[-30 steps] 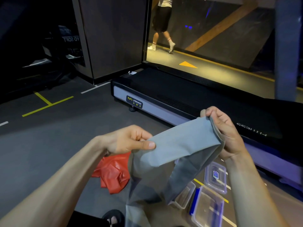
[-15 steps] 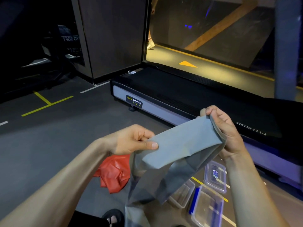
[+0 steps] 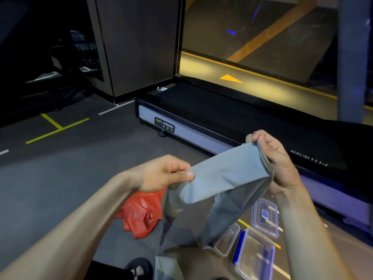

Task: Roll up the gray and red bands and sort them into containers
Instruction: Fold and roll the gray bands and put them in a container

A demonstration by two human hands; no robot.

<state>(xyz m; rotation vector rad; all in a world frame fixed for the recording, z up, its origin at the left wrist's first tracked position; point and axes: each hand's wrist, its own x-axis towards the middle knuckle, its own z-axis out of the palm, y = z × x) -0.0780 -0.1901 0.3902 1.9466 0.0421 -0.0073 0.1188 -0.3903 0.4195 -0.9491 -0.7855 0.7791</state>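
Left hand (image 3: 165, 174) pinched one end of the gray band (image 3: 220, 178); right hand (image 3: 276, 164) gripped the other, its long axis rising left to right, the remainder hanging. Below on the gray floor (image 3: 60, 178): red band (image 3: 141, 217), clear containers (image 3: 254, 257). Treadmill (image 3: 212, 118) bounded the far side.

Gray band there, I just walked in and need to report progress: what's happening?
A person holds the gray band stretched between both hands: the left hand pinches one end, the right hand grips the other, the rest hanging down. It isn't rolled yet. The red band lies crumpled on the floor, beside clear containers.
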